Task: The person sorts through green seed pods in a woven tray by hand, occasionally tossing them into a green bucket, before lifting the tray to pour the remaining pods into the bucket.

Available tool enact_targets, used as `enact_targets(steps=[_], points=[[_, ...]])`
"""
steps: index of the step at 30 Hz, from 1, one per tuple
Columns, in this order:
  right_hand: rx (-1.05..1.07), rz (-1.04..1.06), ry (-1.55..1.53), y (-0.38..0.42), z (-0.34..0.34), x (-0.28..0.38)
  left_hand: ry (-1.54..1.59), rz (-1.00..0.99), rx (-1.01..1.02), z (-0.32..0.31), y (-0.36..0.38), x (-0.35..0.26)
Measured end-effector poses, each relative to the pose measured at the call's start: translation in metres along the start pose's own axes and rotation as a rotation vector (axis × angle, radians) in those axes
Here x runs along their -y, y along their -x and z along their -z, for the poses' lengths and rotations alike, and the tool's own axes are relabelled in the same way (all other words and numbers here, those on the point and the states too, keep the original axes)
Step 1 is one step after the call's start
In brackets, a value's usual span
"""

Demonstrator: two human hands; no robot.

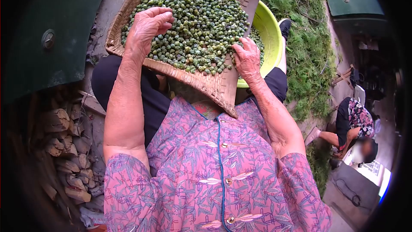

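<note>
A woven winnowing basket [214, 87] lies across my lap, heaped with small round, knobbly green pods [193, 21]. Above the left part of the heap is my left hand [150, 26], its thumb and fingertips brought together; anything between them is too small to make out. My right hand [248, 58] rests at the heap's right edge, over the basket's flat rim strip. Its fingers are bent and closed near a few pods, and what they pinch is hidden. Beneath the basket's right side stands a yellow-green plastic basin [271, 34] with more pods inside.
Cut green feathery branches [307, 47] cover the ground along the right. Split firewood [64, 146] is piled at the lower left, below a dark green panel [38, 17]. Another person [358, 129] sits low at the far right.
</note>
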State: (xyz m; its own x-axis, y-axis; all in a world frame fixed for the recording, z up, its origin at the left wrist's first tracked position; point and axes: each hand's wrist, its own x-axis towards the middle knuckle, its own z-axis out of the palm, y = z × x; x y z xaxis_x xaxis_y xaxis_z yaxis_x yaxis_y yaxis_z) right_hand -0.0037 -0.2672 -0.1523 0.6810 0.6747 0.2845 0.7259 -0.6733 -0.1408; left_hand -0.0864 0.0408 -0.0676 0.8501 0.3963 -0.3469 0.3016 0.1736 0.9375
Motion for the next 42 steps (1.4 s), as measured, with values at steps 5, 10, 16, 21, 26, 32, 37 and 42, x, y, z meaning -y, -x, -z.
enact_targets(steps=[5,10,16,21,26,32,37,42], points=[[-0.041,0.077,-0.360,-0.019,0.001,0.045,0.021,-0.010,0.007,-0.001,-0.003,0.002],[0.164,0.409,-0.529,-0.029,-0.007,0.104,0.019,-0.007,0.006,-0.001,-0.003,0.002],[0.298,0.410,-0.399,-0.022,-0.004,0.074,0.038,0.000,-0.001,0.001,-0.003,0.004],[0.201,0.365,-0.292,-0.006,0.001,0.025,0.005,0.012,0.007,0.002,-0.004,0.002],[0.132,0.229,-0.141,-0.003,0.010,-0.020,-0.014,0.013,0.011,0.001,-0.003,0.002],[0.017,0.040,-0.139,-0.002,0.012,-0.021,0.015,-0.008,0.007,-0.002,-0.001,0.002],[0.079,0.333,-0.326,-0.001,0.005,0.058,-0.017,0.027,0.028,-0.001,-0.005,0.005],[0.170,0.325,-0.251,0.004,-0.004,0.050,-0.027,0.046,0.025,-0.001,-0.003,0.005]])
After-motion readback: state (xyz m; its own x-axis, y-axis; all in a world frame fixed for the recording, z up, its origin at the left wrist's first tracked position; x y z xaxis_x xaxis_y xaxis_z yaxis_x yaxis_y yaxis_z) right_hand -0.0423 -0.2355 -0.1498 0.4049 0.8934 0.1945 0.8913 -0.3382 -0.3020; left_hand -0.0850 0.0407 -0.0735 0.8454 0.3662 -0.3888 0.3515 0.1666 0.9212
